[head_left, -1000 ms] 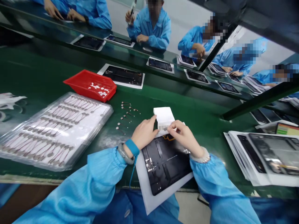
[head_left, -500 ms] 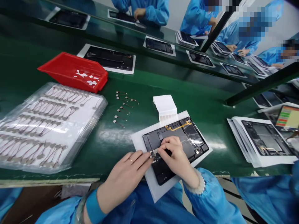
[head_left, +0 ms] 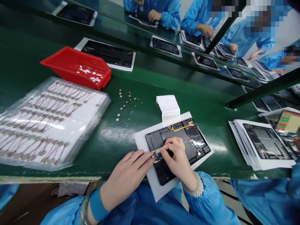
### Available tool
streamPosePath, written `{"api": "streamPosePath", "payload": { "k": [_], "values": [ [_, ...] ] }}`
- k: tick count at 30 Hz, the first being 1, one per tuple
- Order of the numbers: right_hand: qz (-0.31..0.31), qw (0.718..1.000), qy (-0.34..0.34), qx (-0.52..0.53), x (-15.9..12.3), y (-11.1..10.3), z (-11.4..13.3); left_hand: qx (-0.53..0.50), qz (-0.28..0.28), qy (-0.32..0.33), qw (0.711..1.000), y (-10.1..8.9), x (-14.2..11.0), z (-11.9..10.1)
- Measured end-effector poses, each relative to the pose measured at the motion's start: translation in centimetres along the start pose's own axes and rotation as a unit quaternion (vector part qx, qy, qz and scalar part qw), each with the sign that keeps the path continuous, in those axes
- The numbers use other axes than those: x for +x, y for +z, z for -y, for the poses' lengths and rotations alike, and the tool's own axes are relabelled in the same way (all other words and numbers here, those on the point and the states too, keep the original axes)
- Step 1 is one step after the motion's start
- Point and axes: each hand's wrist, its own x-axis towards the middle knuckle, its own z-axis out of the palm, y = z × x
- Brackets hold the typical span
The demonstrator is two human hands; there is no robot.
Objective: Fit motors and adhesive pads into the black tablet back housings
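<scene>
A black opened tablet chassis (head_left: 187, 140) lies on a white foam sheet (head_left: 142, 140) at the table's near edge. My left hand (head_left: 126, 176) rests flat with fingers stretched out, fingertips touching the chassis's left edge by a small circuit part (head_left: 155, 154). My right hand (head_left: 177, 157) is curled in a pinch over that same spot; what it pinches is too small to name. An orange flex cable (head_left: 180, 127) runs along the chassis's far side. A white block (head_left: 168, 107) stands just beyond the sheet.
A clear tray of small wired parts (head_left: 47, 122) lies at left, a red bin (head_left: 75, 67) behind it, loose wired parts (head_left: 125, 104) in the middle. A stack of tablets on sheets (head_left: 264, 145) sits at right. Other people in blue coats work along the far conveyor (head_left: 164, 47).
Both hands have come back from the white block at the chassis's far end to its near-left edge. Since half a second ago they hold nearly still.
</scene>
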Motion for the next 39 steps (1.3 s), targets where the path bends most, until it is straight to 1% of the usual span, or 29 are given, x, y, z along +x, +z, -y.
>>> {"api": "streamPosePath", "payload": {
  "k": [17, 22, 24, 30, 35, 38, 39],
  "values": [
    [-0.003, 1.0, -0.004, -0.001, -0.2, 0.0, 0.0, 0.005, 0.006, -0.001, 1.0, 0.0, -0.1, 0.0],
    [-0.004, 1.0, -0.006, -0.007, -0.1, -0.1, 0.1, 0.027, 0.014, 0.004, 1.0, -0.1, -0.1, -0.1],
    [-0.005, 1.0, -0.006, -0.008, -0.1, -0.1, 0.1, 0.043, 0.021, 0.015, 0.999, -0.1, 0.0, 0.0],
    [-0.004, 1.0, -0.007, -0.012, -0.2, -0.1, 0.1, 0.066, 0.066, 0.094, 0.991, -0.4, 0.8, 0.5],
    [-0.001, 1.0, -0.014, -0.026, -0.1, -0.2, 0.3, 0.086, 0.085, 0.117, 0.986, -0.8, 1.5, 0.5],
    [0.014, 0.998, -0.033, -0.048, 0.1, -0.7, 0.0, 0.1, 0.1, 0.126, 0.982, -1.0, 1.7, 0.2],
    [0.01, 0.998, -0.036, -0.054, 0.2, -1.1, -0.3, 0.105, 0.104, 0.128, 0.981, -1.0, 1.8, 0.2]
  ]
}}
